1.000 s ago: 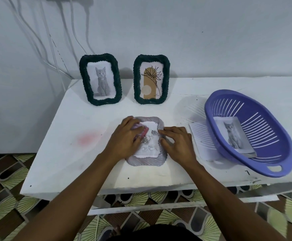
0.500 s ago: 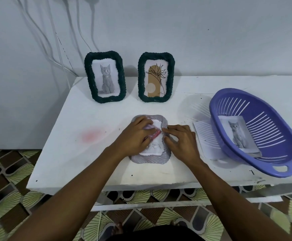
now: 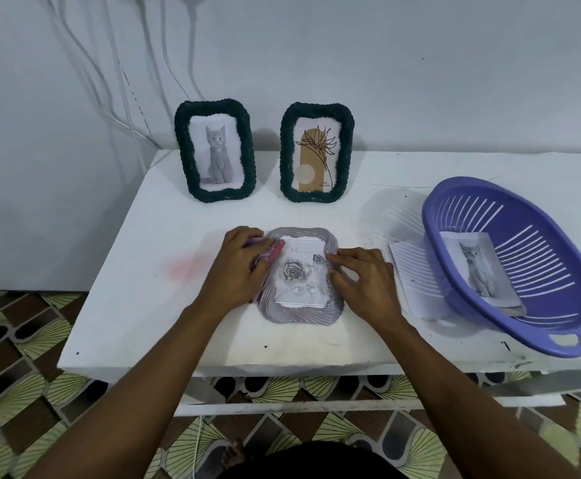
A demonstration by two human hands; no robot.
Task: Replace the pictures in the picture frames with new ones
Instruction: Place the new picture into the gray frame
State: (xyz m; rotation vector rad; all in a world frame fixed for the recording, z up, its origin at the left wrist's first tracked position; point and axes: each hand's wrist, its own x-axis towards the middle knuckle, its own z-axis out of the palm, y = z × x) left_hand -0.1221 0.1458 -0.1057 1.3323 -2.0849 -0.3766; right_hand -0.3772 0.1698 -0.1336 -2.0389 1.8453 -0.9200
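Clear ribbed frame (image 3: 302,307) lies flat at the desk's (image 3: 137,305) near-middle. Left hand (image 3: 239,267) pinches something pink at its edge, right hand (image 3: 361,281) presses loosely. Probably brittle and slippery, so grab the rims.

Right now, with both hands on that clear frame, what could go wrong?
1. The clear frame looks like glass and lies near the table's front edge; a slip could push it off.
2. The rose picture sits under the right hand's fingertips; hard pressing may crease it.
3. The left hand also holds something pink against the frame's side; it might snag or get trapped there.
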